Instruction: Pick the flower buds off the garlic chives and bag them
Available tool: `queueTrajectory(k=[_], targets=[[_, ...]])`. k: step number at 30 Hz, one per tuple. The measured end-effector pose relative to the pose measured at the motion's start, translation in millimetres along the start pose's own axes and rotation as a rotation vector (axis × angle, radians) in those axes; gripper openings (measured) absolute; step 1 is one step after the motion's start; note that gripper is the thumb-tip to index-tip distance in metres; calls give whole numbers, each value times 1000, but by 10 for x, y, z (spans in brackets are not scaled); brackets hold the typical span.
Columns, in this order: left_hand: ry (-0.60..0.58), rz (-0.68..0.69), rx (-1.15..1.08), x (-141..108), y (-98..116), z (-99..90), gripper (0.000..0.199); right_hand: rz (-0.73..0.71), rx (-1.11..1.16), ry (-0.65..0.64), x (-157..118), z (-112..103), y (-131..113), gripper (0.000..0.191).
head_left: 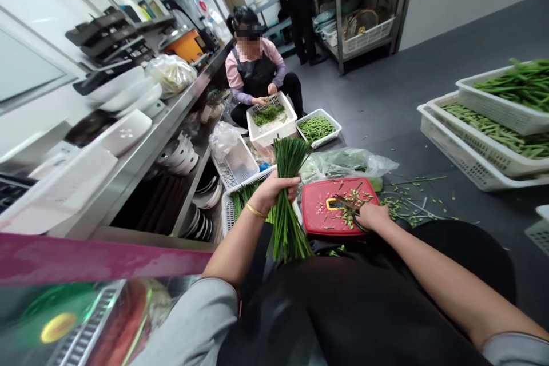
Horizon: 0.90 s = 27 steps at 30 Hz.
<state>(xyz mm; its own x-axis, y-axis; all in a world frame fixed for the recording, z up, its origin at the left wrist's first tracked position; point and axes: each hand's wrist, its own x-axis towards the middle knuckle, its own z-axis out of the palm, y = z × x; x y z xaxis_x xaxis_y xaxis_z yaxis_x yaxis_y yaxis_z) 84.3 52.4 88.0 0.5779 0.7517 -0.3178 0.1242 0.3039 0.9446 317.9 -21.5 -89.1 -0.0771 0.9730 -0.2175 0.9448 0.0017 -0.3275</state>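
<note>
My left hand (274, 190) is wrapped round a thick bunch of long green stems (288, 223), held upright over my lap. To the right, my right hand (374, 217) grips a pair of dark scissors (354, 210), whose blades point left over a red lid (315, 200) with a yellow-rimmed handle. Small green cut pieces lie scattered on the lid and on the floor beside it. Behind my left hand, a white basket (227, 214) holds more green stems.
A seated person (257, 68) handles greens over a white basket (281, 136). Green beans fill a small basket (337, 130) and stacked baskets (476, 168) at right. A steel shelf (171, 120) with dishes runs along the left. Another person (300, 6) stands behind.
</note>
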Motion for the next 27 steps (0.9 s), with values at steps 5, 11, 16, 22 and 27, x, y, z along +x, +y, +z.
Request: queueTrajectory(k=[5, 11, 16, 22, 27], targets=[[-125, -89, -164, -92, -131, 136, 39, 106, -41, -108, 111, -201, -45, 20], [-173, -119, -162, -37, -161, 326, 34, -102, 413, 627, -77, -1173, -535, 47], [-193, -136, -205, -35, -208, 411, 34, -300, 645, 722, -54, -1343, -883, 52], [-134, -143, -236, -102, -321, 351, 33, -337, 500, 821, -74, -1172, -771, 53], [-55, -66, -138, -67, -330, 396, 31, -489, 204, 980, -272, -1357, -895, 19]])
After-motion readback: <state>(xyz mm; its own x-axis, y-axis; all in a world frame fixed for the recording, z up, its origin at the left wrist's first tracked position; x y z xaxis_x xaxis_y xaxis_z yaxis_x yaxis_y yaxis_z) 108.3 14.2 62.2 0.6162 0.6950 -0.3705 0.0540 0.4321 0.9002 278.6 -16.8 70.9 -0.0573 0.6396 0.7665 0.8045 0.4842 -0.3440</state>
